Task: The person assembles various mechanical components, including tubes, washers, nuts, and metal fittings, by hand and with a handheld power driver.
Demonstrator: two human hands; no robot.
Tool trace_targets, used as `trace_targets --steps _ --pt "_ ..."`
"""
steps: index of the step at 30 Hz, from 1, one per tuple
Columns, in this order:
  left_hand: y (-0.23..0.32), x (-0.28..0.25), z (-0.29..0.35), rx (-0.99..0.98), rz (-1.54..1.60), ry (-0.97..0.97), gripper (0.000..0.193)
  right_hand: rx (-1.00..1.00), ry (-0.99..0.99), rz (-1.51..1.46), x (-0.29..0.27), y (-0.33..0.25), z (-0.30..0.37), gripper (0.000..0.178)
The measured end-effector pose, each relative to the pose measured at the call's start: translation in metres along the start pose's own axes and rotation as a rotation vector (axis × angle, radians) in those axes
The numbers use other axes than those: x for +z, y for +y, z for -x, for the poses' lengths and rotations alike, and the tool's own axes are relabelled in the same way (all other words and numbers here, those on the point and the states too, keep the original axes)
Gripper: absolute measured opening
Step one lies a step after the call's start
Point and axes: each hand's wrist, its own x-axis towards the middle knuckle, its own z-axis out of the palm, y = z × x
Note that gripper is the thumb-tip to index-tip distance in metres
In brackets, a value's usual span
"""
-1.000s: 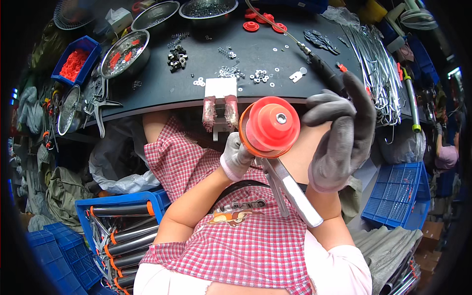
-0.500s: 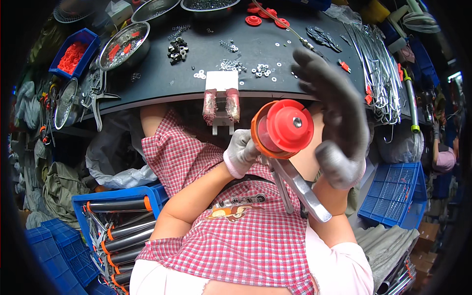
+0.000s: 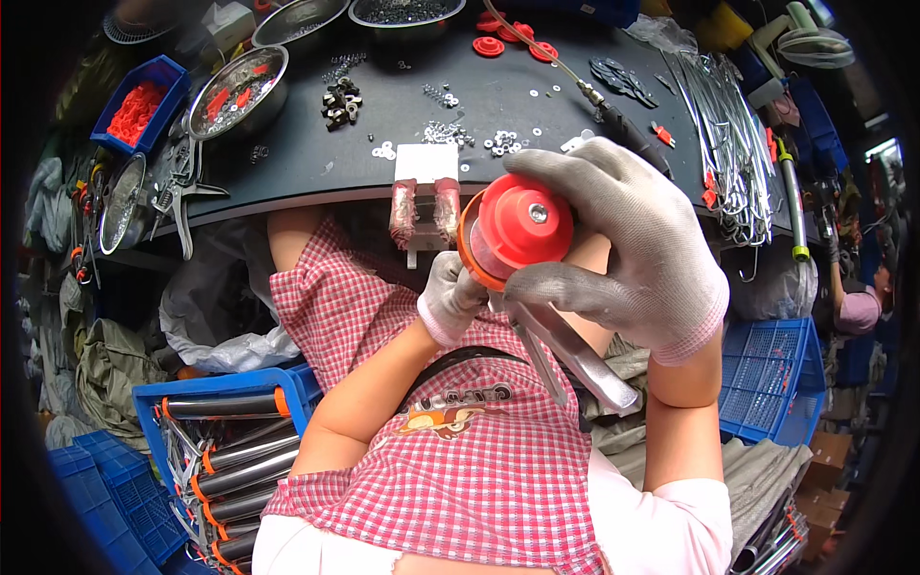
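My left hand (image 3: 448,299), in a whitish glove, is closed around a caulking gun just behind its orange end ring (image 3: 470,251). The gun's open end faces up toward me, and its metal handle and trigger (image 3: 580,362) slant down to the right. A red plunger disc (image 3: 525,220) with a metal fastener at its centre sits at that end, tilted and partly out of the ring. My right hand (image 3: 642,244), in a grey-white glove, curves around the disc, fingers on its upper side and thumb along its lower edge.
A white block fixture with wrapped jaws (image 3: 426,196) juts from the bench edge (image 3: 297,196). On the bench lie washers (image 3: 503,144), red discs (image 3: 489,46), hooked rods (image 3: 733,144), metal bowls (image 3: 238,91) and an air screwdriver (image 3: 628,129). A blue crate (image 3: 149,391) holds black tubes at left.
My right hand has come in from the right and closed its fingers about the red plunger disc. The caulking gun has shifted slightly left in my left hand.
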Motion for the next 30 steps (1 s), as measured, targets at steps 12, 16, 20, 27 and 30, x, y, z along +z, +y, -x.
trace_targets --steps 12,16,20,27,30 --pt "0.016 0.011 -0.007 0.139 -0.113 0.087 0.052 -0.452 -0.224 0.122 -0.022 0.003 -0.027 0.062" --pt "0.014 0.008 -0.008 0.149 -0.114 0.031 0.055 0.261 -0.556 0.274 -0.018 -0.022 -0.039 0.057" --pt "0.013 0.015 -0.005 0.081 -0.072 0.078 0.054 -0.34 -0.406 0.062 -0.019 0.007 -0.03 0.055" --pt "0.008 0.008 -0.002 0.003 -0.063 0.082 0.056 -0.105 -0.556 0.122 -0.017 -0.001 -0.035 0.049" --pt "0.012 0.006 -0.001 -0.029 -0.059 0.074 0.058 -0.304 -0.465 0.015 -0.019 0.015 -0.037 0.047"
